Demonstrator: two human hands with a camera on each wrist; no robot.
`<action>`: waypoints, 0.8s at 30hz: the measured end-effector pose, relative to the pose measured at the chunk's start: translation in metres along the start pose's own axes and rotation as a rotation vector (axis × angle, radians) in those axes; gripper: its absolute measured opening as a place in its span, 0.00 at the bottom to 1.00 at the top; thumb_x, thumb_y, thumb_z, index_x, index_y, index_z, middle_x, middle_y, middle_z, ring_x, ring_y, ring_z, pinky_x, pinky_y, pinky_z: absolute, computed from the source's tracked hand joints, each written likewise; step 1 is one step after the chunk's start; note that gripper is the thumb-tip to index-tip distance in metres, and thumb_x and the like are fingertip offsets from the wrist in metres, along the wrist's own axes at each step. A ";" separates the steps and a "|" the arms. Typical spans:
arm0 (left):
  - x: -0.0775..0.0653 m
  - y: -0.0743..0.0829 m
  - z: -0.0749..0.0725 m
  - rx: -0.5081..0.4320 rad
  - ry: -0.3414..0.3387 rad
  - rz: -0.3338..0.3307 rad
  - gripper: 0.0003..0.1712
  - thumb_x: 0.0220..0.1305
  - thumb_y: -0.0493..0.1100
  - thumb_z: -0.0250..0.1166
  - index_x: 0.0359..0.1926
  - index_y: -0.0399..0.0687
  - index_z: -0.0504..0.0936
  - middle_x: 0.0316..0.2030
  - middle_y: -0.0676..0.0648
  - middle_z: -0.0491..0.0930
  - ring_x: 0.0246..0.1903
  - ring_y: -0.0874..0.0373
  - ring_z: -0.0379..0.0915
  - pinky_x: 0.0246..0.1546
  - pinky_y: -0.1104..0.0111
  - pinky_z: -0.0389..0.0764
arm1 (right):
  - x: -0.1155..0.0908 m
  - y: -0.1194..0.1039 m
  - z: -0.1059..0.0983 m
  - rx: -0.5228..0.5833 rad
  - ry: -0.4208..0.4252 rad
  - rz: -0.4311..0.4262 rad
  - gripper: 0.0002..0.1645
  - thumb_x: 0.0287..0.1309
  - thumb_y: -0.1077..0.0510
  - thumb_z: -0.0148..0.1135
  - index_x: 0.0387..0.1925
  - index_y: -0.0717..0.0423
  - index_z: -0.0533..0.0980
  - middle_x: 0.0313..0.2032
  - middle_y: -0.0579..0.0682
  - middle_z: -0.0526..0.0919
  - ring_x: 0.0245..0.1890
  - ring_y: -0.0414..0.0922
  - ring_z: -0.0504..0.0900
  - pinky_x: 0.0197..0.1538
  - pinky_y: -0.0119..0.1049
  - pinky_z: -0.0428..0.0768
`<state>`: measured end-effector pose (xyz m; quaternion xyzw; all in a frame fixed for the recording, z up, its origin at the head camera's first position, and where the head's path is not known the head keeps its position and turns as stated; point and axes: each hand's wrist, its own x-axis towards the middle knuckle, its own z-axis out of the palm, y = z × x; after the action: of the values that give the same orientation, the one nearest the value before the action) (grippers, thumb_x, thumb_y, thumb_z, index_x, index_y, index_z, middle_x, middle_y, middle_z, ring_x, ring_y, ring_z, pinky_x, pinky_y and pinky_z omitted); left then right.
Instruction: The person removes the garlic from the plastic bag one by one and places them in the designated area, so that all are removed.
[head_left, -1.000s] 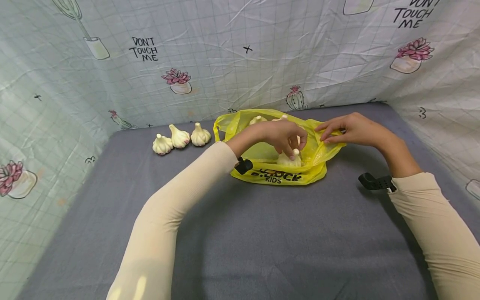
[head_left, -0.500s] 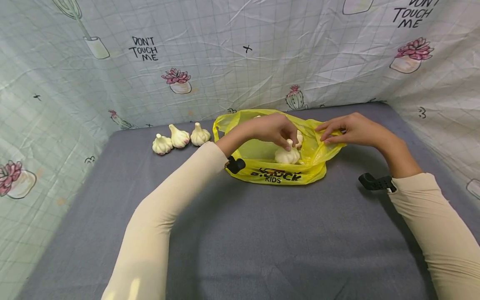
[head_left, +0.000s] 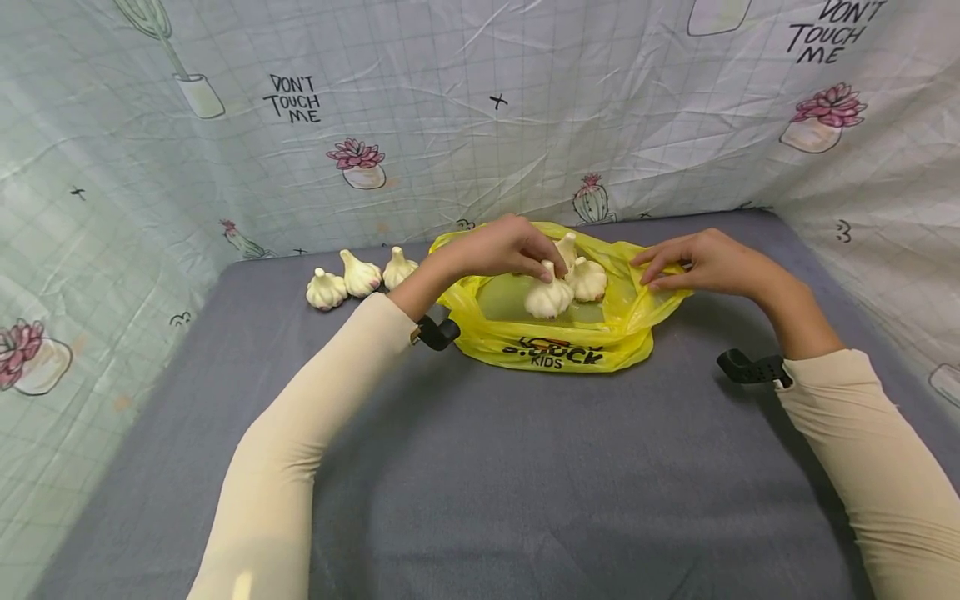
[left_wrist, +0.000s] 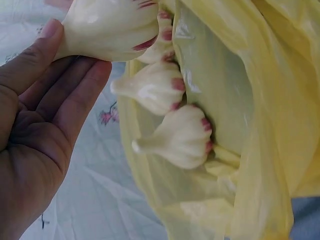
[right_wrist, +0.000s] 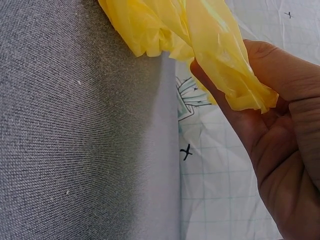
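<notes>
My left hand [head_left: 508,247] pinches a garlic bulb [head_left: 548,297] by its stem, over the mouth of a yellow plastic bag [head_left: 555,350]. In the left wrist view that held bulb [left_wrist: 112,30] shows purple streaks, and the thumb lies against its neck. Inside the bag sit more bulbs, one garlic bulb [head_left: 588,280] close beside the held one and others [left_wrist: 185,137] in a row in the left wrist view. At the bag's right edge my right hand [head_left: 701,262] pinches the gathered plastic [right_wrist: 220,55] between thumb and fingers.
Three garlic bulbs [head_left: 361,273] stand in a group on the grey cloth [head_left: 540,483] left of the bag, the rightmost partly behind the left forearm. A printed curtain [head_left: 450,108] closes off the back and both sides.
My left hand has lifted the garlic bulb and moved left with it, uncovering the bulbs behind. My right hand keeps its hold on the bag's edge.
</notes>
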<state>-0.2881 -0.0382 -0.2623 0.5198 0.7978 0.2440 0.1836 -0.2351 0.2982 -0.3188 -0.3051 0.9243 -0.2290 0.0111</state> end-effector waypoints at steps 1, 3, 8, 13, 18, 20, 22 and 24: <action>-0.003 -0.001 -0.001 -0.005 0.008 0.000 0.11 0.69 0.40 0.68 0.49 0.43 0.89 0.45 0.52 0.88 0.40 0.63 0.80 0.41 0.69 0.78 | 0.000 0.000 0.000 0.002 0.001 -0.003 0.08 0.61 0.57 0.73 0.39 0.39 0.89 0.55 0.47 0.86 0.42 0.33 0.80 0.37 0.29 0.77; -0.008 -0.002 -0.004 -0.036 0.017 -0.010 0.11 0.69 0.40 0.67 0.50 0.43 0.89 0.46 0.51 0.88 0.40 0.61 0.81 0.43 0.69 0.79 | -0.001 0.000 0.000 -0.001 0.002 -0.002 0.08 0.61 0.57 0.73 0.39 0.39 0.88 0.55 0.46 0.86 0.41 0.32 0.80 0.37 0.29 0.76; -0.023 -0.005 -0.009 -0.039 0.040 -0.032 0.11 0.70 0.40 0.66 0.50 0.45 0.89 0.46 0.51 0.88 0.38 0.60 0.79 0.42 0.68 0.78 | -0.002 0.000 0.000 -0.010 -0.001 0.007 0.08 0.61 0.56 0.73 0.39 0.38 0.88 0.55 0.46 0.86 0.44 0.32 0.80 0.38 0.29 0.77; -0.039 -0.009 -0.013 -0.027 0.089 -0.053 0.10 0.70 0.40 0.67 0.49 0.47 0.89 0.45 0.52 0.88 0.36 0.61 0.77 0.41 0.68 0.76 | -0.003 0.002 -0.001 -0.019 0.015 0.009 0.08 0.59 0.57 0.74 0.38 0.37 0.88 0.55 0.46 0.86 0.46 0.32 0.81 0.40 0.28 0.77; -0.055 -0.009 -0.017 -0.016 0.128 -0.071 0.09 0.70 0.41 0.66 0.48 0.48 0.89 0.43 0.53 0.88 0.34 0.55 0.77 0.38 0.68 0.75 | -0.003 0.003 0.000 0.003 0.004 0.017 0.08 0.60 0.57 0.74 0.38 0.37 0.88 0.55 0.46 0.86 0.47 0.31 0.80 0.40 0.28 0.77; -0.061 -0.009 -0.017 -0.010 0.141 -0.078 0.09 0.70 0.41 0.67 0.48 0.48 0.89 0.42 0.53 0.88 0.34 0.54 0.77 0.37 0.68 0.75 | -0.003 0.003 0.001 0.006 -0.003 0.016 0.08 0.60 0.56 0.74 0.39 0.37 0.88 0.55 0.46 0.86 0.47 0.31 0.80 0.40 0.28 0.77; -0.066 -0.010 -0.018 -0.016 0.156 -0.088 0.09 0.70 0.42 0.66 0.48 0.49 0.89 0.42 0.53 0.88 0.33 0.54 0.77 0.36 0.68 0.75 | -0.002 0.003 0.003 -0.001 -0.002 0.011 0.08 0.60 0.56 0.74 0.39 0.37 0.88 0.55 0.46 0.86 0.47 0.31 0.81 0.40 0.28 0.78; -0.072 -0.010 -0.018 -0.028 0.168 -0.101 0.09 0.70 0.42 0.66 0.47 0.50 0.90 0.41 0.53 0.88 0.31 0.55 0.76 0.34 0.67 0.74 | -0.002 0.003 0.003 -0.006 0.002 0.005 0.08 0.60 0.57 0.74 0.38 0.38 0.88 0.55 0.46 0.86 0.46 0.32 0.81 0.40 0.28 0.78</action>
<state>-0.2768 -0.1111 -0.2504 0.4538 0.8322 0.2883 0.1352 -0.2347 0.3005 -0.3235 -0.3028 0.9257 -0.2265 0.0099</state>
